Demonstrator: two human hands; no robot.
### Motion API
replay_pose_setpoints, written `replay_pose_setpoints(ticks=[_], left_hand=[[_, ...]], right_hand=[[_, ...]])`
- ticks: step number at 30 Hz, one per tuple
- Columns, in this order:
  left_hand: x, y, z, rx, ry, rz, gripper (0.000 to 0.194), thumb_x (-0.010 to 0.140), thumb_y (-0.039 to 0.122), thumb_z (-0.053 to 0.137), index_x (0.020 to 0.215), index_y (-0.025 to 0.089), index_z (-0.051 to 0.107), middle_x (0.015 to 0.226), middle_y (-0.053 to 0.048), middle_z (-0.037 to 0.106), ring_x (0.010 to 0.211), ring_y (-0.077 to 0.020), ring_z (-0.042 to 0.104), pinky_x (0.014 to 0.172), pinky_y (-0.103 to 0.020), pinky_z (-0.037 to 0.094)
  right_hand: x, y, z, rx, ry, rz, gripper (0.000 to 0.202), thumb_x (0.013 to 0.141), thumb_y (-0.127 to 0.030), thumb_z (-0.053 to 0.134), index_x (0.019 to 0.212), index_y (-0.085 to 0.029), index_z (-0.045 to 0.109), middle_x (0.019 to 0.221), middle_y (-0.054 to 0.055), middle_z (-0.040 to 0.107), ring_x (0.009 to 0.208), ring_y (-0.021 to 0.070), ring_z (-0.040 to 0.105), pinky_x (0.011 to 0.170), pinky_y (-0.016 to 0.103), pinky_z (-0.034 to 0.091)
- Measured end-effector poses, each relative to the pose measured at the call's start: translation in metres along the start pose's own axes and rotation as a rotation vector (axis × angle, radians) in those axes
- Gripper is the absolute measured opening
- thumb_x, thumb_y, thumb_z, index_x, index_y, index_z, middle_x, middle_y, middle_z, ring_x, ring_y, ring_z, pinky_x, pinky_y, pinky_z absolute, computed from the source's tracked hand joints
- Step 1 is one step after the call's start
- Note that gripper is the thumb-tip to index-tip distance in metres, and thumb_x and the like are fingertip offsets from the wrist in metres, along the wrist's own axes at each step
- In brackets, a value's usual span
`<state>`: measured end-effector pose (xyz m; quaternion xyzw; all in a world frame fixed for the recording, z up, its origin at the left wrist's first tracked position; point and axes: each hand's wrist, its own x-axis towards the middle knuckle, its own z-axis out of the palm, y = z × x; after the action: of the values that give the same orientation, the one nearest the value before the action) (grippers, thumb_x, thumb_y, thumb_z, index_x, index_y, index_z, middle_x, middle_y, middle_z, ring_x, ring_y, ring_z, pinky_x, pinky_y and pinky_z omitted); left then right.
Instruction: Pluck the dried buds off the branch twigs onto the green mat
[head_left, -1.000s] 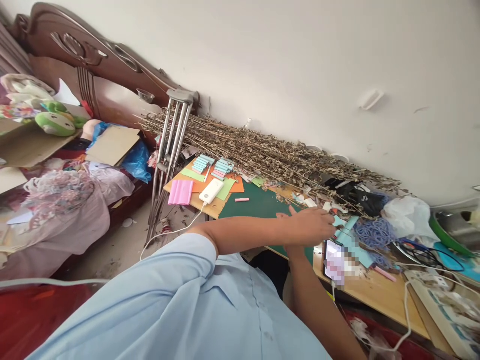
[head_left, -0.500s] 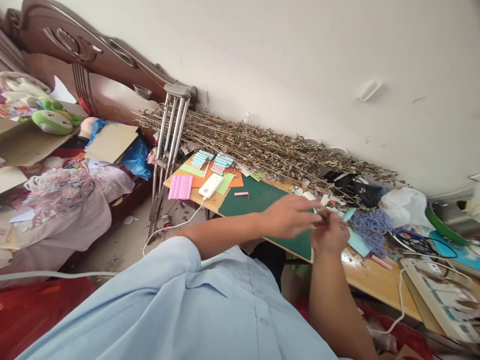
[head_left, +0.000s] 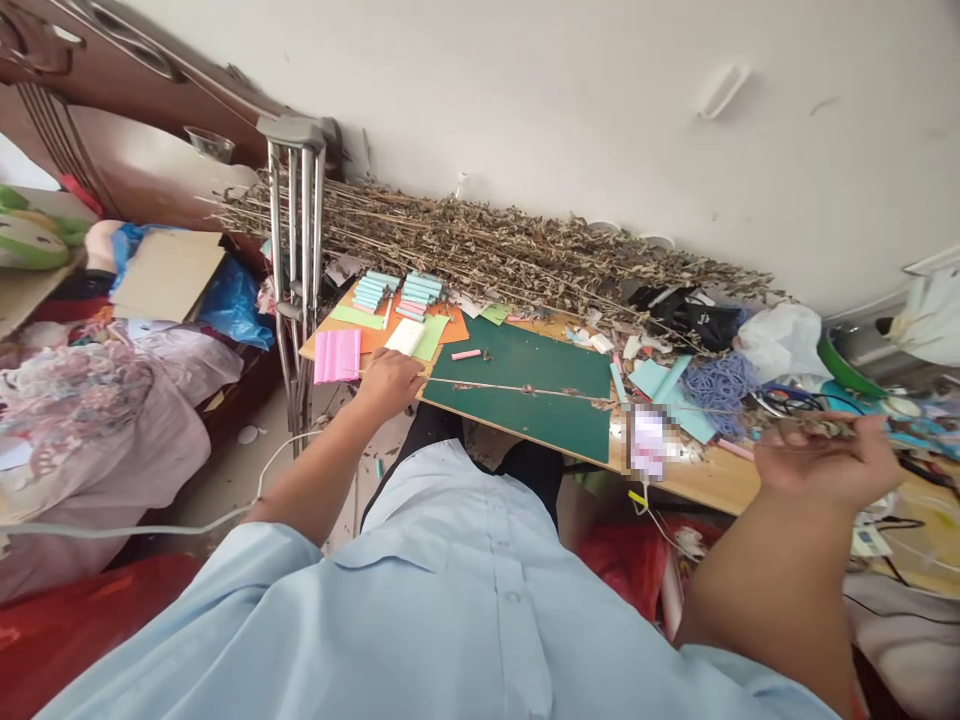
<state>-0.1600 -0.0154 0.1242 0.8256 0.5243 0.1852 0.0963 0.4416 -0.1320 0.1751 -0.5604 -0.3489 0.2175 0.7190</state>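
A long, thin dried plant stem (head_left: 525, 388) stretches across the front of the green mat (head_left: 525, 360). Its left end is in my left hand (head_left: 391, 384), fingers closed round it beside the white power bank (head_left: 405, 337). At the right, my right hand (head_left: 829, 460) has its palm turned up and its fingers curled round the leafy end of the stem. Left of my left hand lies a pink folded paper (head_left: 337, 356). A small pink roll (head_left: 466, 354) rests on the mat.
Dried stalks (head_left: 480, 240) are heaped along the wall. Blue and pink rolls (head_left: 420, 290) lie at the table's back left. Crutches (head_left: 296, 220) stand left; blue yarn (head_left: 720, 385) and a green-rimmed pan (head_left: 851, 365) are at right.
My hands, close together before, are now far apart, left hand to the left, right hand to the right. The stem now shows stretched between them. The view has shifted.
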Motion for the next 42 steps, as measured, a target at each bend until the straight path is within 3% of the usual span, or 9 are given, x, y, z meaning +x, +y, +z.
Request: replay_pose_setpoints(ticks=[10,13,16,19,22,26,30,37,42], left_hand=[[-0.073,0.036,0.029,-0.665,-0.323,-0.169,0.039,0.096,0.052,0.060,0.089,0.019,0.080,0.087,-0.005,0.077,0.080,-0.0181,0.066,0.075,-0.024,0.048],[-0.095,0.033,0.039,-0.767,-0.277,-0.320,0.042,0.093,0.055,0.062,0.085,0.017,0.079,0.084,-0.004,0.075,0.078,-0.0174,0.064,0.071,-0.023,0.047],[-0.114,0.027,0.048,-0.799,-0.240,-0.412,0.043,0.089,0.057,0.066,0.083,0.017,0.079,0.080,-0.004,0.073,0.077,-0.0174,0.062,0.069,-0.023,0.046],[-0.126,0.025,0.056,-0.834,-0.245,-0.452,0.042,0.086,0.058,0.068,0.082,0.017,0.078,0.079,-0.003,0.072,0.075,-0.0169,0.060,0.065,-0.023,0.044],[-0.132,0.029,0.059,-0.854,-0.236,-0.462,0.042,0.086,0.057,0.067,0.076,0.017,0.075,0.073,-0.001,0.066,0.071,-0.0151,0.055,0.064,-0.022,0.042],[-0.135,0.035,0.056,-0.879,-0.240,-0.491,0.045,0.085,0.059,0.065,0.072,0.017,0.070,0.069,0.000,0.062,0.069,-0.0141,0.052,0.063,-0.023,0.041],[-0.138,0.035,0.054,-0.890,-0.222,-0.517,0.044,0.085,0.059,0.065,0.072,0.017,0.070,0.068,0.000,0.060,0.068,-0.0140,0.051,0.062,-0.023,0.040],[-0.138,0.028,0.069,-0.920,-0.252,-0.522,0.043,0.086,0.057,0.066,0.071,0.017,0.068,0.063,0.003,0.053,0.063,-0.0113,0.043,0.058,-0.022,0.034],[-0.122,0.034,0.082,-0.968,-0.307,-0.535,0.046,0.086,0.061,0.067,0.073,0.017,0.066,0.059,0.005,0.045,0.059,-0.0100,0.036,0.055,-0.024,0.029]], right_hand=[[0.045,-0.010,-0.022,0.098,0.093,-0.037,0.049,0.093,-0.079,0.047,0.083,-0.041,0.074,0.087,0.010,0.069,0.054,0.0192,0.053,0.042,0.037,0.023],[0.011,0.018,0.031,0.114,0.105,-0.021,0.071,0.092,-0.087,0.030,0.094,-0.031,0.073,0.076,0.007,0.065,0.049,0.0135,0.049,0.044,0.032,0.028],[-0.049,0.068,0.119,-0.118,-0.067,0.131,0.068,0.084,-0.086,0.051,0.094,-0.022,0.070,0.072,0.006,0.066,0.052,0.0159,0.056,0.048,0.033,0.043],[-0.105,0.117,0.208,-0.494,-0.496,-0.014,0.049,0.085,-0.064,0.073,0.107,-0.021,0.075,0.109,0.012,0.077,0.096,0.0278,0.073,0.087,0.049,0.061],[-0.128,0.145,0.276,-0.726,-0.880,-0.295,0.030,0.099,-0.041,0.063,0.114,-0.019,0.078,0.154,0.015,0.060,0.143,0.0330,0.053,0.124,0.057,0.040],[-0.121,0.163,0.321,-0.910,-1.048,-0.336,0.033,0.100,-0.021,0.053,0.121,-0.011,0.076,0.151,0.018,0.061,0.142,0.0334,0.052,0.127,0.055,0.037],[-0.111,0.173,0.308,-0.914,-0.947,-0.324,0.038,0.099,-0.020,0.046,0.120,-0.010,0.076,0.135,0.019,0.069,0.130,0.0324,0.058,0.122,0.053,0.043],[-0.104,0.150,0.228,-1.004,-0.666,-0.265,0.032,0.096,-0.022,0.053,0.111,-0.011,0.079,0.135,0.021,0.069,0.127,0.0374,0.060,0.118,0.060,0.043],[-0.145,0.119,0.209,-0.680,-0.540,-0.113,0.025,0.093,-0.039,0.065,0.101,-0.021,0.080,0.112,0.012,0.077,0.108,0.0305,0.070,0.104,0.053,0.055]])
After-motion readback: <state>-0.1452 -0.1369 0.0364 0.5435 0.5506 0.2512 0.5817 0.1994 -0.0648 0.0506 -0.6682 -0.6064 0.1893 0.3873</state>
